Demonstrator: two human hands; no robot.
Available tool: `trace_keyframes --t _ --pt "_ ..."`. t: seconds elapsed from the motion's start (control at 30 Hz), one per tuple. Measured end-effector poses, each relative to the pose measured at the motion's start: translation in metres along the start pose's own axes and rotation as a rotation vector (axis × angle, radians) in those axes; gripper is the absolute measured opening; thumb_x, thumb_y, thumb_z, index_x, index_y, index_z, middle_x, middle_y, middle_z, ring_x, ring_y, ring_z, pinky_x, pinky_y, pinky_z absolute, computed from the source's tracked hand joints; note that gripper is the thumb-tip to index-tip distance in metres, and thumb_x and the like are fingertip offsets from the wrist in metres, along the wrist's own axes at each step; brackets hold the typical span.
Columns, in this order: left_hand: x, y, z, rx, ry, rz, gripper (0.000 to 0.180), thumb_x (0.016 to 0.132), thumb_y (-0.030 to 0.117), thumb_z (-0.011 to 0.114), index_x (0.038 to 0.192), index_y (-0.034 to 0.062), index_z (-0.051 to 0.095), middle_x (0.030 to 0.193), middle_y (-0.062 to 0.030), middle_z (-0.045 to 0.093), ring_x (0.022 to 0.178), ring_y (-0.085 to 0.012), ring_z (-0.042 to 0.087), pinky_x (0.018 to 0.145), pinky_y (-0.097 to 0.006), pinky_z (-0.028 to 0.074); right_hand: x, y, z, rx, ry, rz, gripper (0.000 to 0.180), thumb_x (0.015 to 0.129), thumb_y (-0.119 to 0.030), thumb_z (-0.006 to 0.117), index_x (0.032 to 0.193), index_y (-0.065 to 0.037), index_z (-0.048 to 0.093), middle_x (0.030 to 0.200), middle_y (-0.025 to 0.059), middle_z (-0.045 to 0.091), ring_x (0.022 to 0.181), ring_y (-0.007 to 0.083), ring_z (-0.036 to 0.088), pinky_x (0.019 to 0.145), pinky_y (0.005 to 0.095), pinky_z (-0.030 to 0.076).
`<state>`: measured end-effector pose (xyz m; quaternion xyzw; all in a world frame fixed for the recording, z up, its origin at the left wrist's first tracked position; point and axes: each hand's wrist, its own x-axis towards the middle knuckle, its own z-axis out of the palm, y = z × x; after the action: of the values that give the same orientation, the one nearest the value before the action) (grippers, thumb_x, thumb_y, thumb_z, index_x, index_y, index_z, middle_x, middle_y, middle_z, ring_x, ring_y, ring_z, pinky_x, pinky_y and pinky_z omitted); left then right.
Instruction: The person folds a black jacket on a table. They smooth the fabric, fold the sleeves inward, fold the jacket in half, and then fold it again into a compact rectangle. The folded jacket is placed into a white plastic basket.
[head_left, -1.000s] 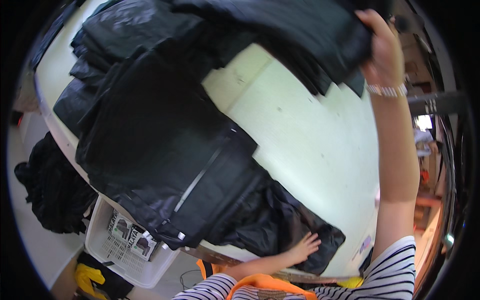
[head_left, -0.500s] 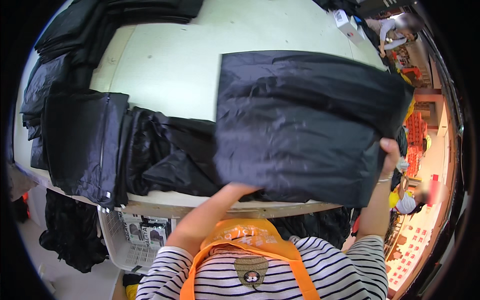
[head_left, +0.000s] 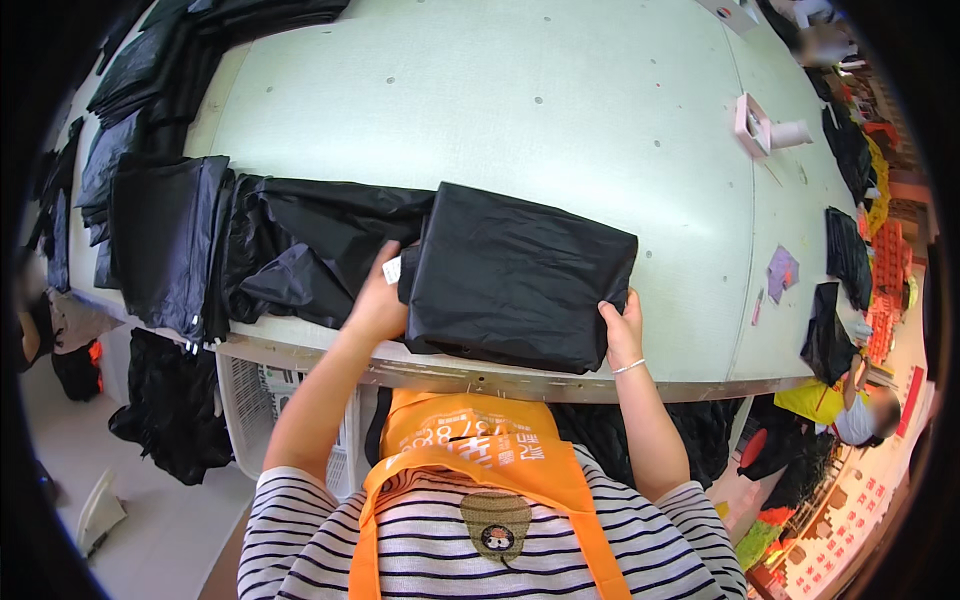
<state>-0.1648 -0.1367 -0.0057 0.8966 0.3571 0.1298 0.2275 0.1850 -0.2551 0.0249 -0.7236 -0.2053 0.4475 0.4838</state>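
A folded black garment (head_left: pixel 520 280) of thin, slightly shiny fabric lies at the table's near edge in front of me. On its lower right corner my right hand (head_left: pixel 625 328) is closed, the thumb on top and the other fingers partly hidden beneath. My left hand (head_left: pixel 380 300) grips the left edge, its fingers partly hidden by the cloth. A small white label (head_left: pixel 392 270) shows beside the left fingers. Directly left of the bundle spreads a crumpled black garment (head_left: pixel 320 245), tucked against the folded one.
Folded black garments (head_left: pixel 165 245) are stacked at the left on the pale table (head_left: pixel 400 110). Far right stand a pink box (head_left: pixel 750 128) and a white roll (head_left: pixel 790 135). Below the edge is a white basket (head_left: pixel 240 400). Other people work at the right.
The black garment was a wider sheet held up over the table; now it is folded smaller and lower. My right hand has moved left with it, and my left hand is at its left edge.
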Motion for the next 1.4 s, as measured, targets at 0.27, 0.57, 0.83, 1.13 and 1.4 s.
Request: trace_keyframes --t 0.27,0.57,0.83,1.13,1.4 --pt "-0.002 -0.060 -0.098 0.654 0.473 -0.565 0.057 0.090 0.038 0.052 0.137 0.0079 0.041 0.144 -0.0132 0.037 0.136 -0.0314 0.028 0.109 -0.051 0.019 -0.031 -0.051 0.041 -1.007 0.028 -0.837 0.074 0.078 -0.013 0.065 0.142 -0.009 0.030 0.147 0.0198 0.024 0.135 0.0396 0.022 0.109 0.0506 0.020" --pt "-0.036 -0.130 -0.068 0.012 0.416 -0.578 0.059 0.082 0.034 0.065 0.131 0.0057 0.046 0.137 -0.0149 0.045 0.125 -0.0312 0.042 0.104 -0.041 0.033 0.002 -0.013 0.056 -1.277 -0.238 -0.886 0.063 0.088 -0.044 0.049 0.144 -0.023 0.031 0.153 0.0121 0.017 0.140 0.0389 0.011 0.110 0.0561 0.009" --pt "-0.139 -0.066 -0.047 0.105 1.207 -1.259 0.064 0.083 0.026 0.069 0.130 -0.0042 0.039 0.129 -0.0237 0.046 0.121 -0.0345 0.043 0.101 -0.039 0.035 0.002 -0.008 0.051 -1.309 -0.254 -0.911 0.063 0.089 -0.050 0.046 0.145 -0.026 0.030 0.153 0.0137 0.014 0.140 0.0396 0.010 0.110 0.0561 0.008" --pt "-0.101 -0.090 -0.099 -1.828 1.290 -0.909 0.032 0.091 0.019 0.048 0.112 -0.0042 0.057 0.116 -0.0137 0.061 0.110 -0.0272 0.056 0.102 -0.040 0.039 -0.003 -0.011 0.057 -1.340 -0.298 -0.935 0.061 0.084 -0.058 0.051 0.138 -0.033 0.042 0.153 0.0151 0.014 0.138 0.0450 0.008 0.106 0.0631 0.007" --pt "0.007 0.136 -0.091 -0.644 0.678 -0.035 0.026 0.072 0.016 0.061 0.092 0.0023 0.051 0.134 -0.0132 0.045 0.125 -0.0314 0.039 0.103 -0.050 0.031 -0.002 -0.010 0.057 -1.275 -0.276 -0.932 0.059 0.081 -0.051 0.059 0.135 -0.032 0.044 0.150 0.0136 0.021 0.136 0.0410 0.013 0.106 0.0586 0.010"
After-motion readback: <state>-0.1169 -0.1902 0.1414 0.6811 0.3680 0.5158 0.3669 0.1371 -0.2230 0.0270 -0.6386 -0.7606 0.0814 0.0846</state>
